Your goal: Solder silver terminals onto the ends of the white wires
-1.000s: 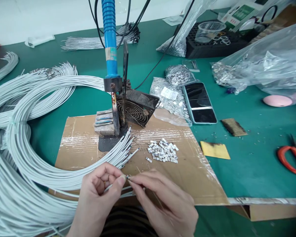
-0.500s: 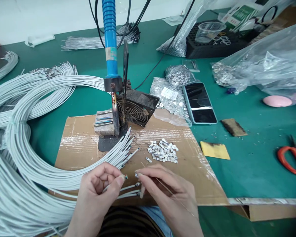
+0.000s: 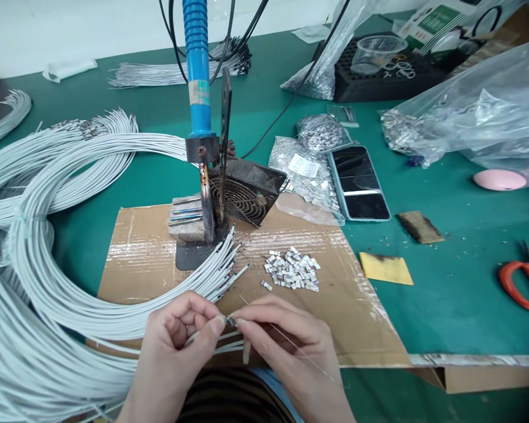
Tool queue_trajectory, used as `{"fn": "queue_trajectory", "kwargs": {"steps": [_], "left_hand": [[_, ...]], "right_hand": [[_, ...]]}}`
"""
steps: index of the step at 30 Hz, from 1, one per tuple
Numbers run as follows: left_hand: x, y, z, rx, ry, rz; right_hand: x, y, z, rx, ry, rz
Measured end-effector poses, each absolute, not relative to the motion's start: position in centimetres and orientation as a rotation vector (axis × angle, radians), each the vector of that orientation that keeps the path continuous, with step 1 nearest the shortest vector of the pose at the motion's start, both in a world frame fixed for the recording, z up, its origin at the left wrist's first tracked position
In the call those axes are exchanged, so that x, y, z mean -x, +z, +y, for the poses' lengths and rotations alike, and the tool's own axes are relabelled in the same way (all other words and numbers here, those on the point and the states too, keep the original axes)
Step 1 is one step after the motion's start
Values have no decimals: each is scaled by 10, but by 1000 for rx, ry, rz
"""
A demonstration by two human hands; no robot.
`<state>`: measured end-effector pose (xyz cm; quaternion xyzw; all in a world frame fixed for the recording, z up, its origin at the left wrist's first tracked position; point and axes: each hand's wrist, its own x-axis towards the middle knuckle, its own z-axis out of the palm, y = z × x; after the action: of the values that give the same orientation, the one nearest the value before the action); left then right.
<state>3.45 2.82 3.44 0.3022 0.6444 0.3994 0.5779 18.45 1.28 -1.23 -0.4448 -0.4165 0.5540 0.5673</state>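
My left hand (image 3: 180,341) is closed in a pinch on the end of a thin white wire (image 3: 194,335) low in the middle of the view. My right hand (image 3: 286,346) pinches a tiny metal piece (image 3: 230,321) right at that wire's tip, and a thin solder-like strand (image 3: 291,346) runs across its fingers. Both hands hover over a taped cardboard sheet (image 3: 344,305). A fan of white wire ends (image 3: 220,264) lies just above the hands. A small heap of metal terminals (image 3: 293,270) sits to the right of it.
A blue-handled soldering iron (image 3: 198,88) stands in a stand beside a small black fan (image 3: 242,194). Large coils of white wire (image 3: 39,252) fill the left. A phone (image 3: 359,182), bags of terminals (image 3: 306,170), yellow sponge (image 3: 385,269) and red scissors (image 3: 522,282) lie on the green mat to the right.
My right hand drew a little away from the wire tip half a second ago, then came back; its fingertips again meet my left hand's fingertips at the wire end.
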Motion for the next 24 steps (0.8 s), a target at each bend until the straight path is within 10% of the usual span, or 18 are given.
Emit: {"fn": "queue_trajectory", "kwargs": {"steps": [24], "left_hand": [[-33, 33, 28, -699, 994, 1410]], "right_hand": [[-186, -8, 17, 1059, 1374, -897]]}}
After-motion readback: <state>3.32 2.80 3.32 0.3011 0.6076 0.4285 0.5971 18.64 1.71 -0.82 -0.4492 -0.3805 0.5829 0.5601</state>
